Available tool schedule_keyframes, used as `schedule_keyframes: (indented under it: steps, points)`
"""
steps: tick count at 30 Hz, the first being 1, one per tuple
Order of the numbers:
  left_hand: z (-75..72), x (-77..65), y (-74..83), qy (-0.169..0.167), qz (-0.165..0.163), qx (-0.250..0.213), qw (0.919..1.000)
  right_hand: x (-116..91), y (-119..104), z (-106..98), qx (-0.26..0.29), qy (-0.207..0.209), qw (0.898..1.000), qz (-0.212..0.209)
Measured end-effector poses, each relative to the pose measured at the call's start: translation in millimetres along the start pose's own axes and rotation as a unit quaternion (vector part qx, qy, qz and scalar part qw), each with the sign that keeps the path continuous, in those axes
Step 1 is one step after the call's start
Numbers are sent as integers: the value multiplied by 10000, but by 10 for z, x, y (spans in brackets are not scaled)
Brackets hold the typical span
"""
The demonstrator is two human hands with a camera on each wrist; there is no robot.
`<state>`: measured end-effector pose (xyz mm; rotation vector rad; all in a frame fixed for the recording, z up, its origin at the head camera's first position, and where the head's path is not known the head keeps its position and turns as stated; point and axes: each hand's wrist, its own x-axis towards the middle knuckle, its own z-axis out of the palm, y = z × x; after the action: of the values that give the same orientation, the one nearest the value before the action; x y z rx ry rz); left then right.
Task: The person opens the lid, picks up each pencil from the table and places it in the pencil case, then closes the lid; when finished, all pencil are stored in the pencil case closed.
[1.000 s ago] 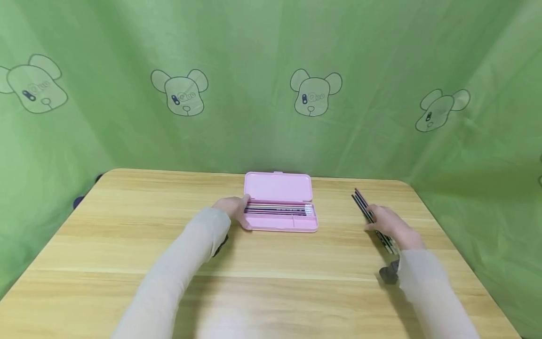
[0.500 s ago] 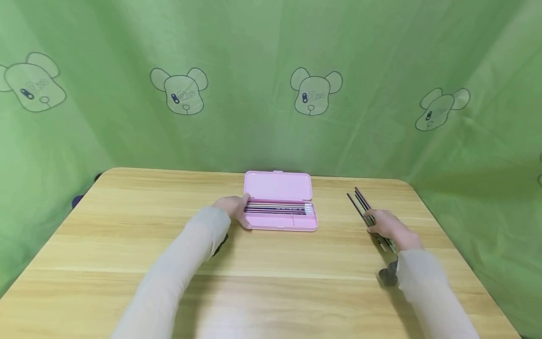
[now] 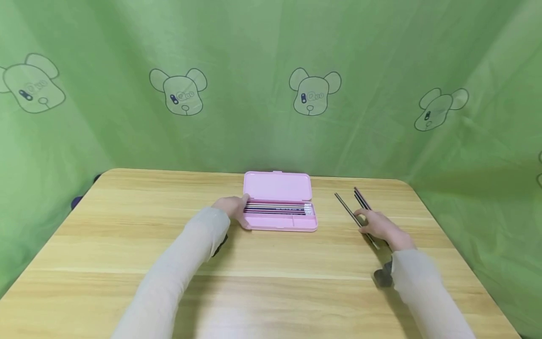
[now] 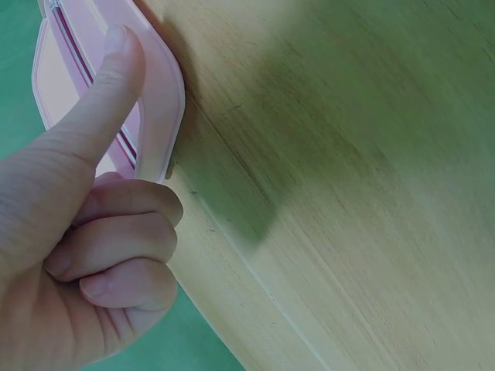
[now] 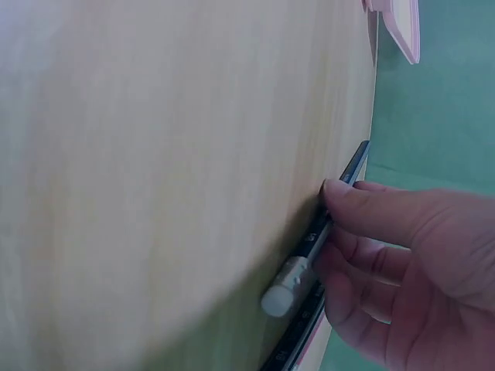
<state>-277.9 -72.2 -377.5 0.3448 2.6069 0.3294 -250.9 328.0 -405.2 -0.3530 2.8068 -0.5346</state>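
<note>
A pink pencil case point(image 3: 267, 222) lies with its lid raised near the table's back edge. Several pencils point(image 3: 277, 208) lie side by side in its long compartment, white eraser ends to the right. My left hand point(image 3: 230, 208) holds the case's left end; in the left wrist view the thumb point(image 4: 104, 97) reaches over it, other fingers curled. To the right of the case, my right hand point(image 3: 383, 228) pinches a dark pencil point(image 5: 312, 236) between thumb and fingers, eraser end toward me. Beside and partly under that hand are more dark pencils point(image 3: 361, 198).
The wooden table point(image 3: 271, 292) ends at a green curtain point(image 3: 250, 136) with bear-head drawings, which also hangs along both sides. The case's raised lid point(image 3: 277, 186) stands close to the table's back edge. A dark device point(image 3: 383, 275) sits under the right wrist.
My right hand has separated one pencil from the bunch and shifted it a little to the left; the other pencils stay in place. The left hand and the case have not moved.
</note>
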Motion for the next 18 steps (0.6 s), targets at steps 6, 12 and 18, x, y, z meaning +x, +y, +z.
schedule_keyframes:
  steps: [6, 12, 18]
  points:
    - [10, 9, -3, -49, -61, -12, 10000, 2, -8, 10, 269, -65, 9996, 44]
    - [1, -1, 2, -21, -18, -28, 10000, 21, -61, -7, 310, 280, 9986, -331]
    - [-9, -15, 11, 12, 31, 53, 10000, 63, -126, -34, 184, 631, 9955, -686]
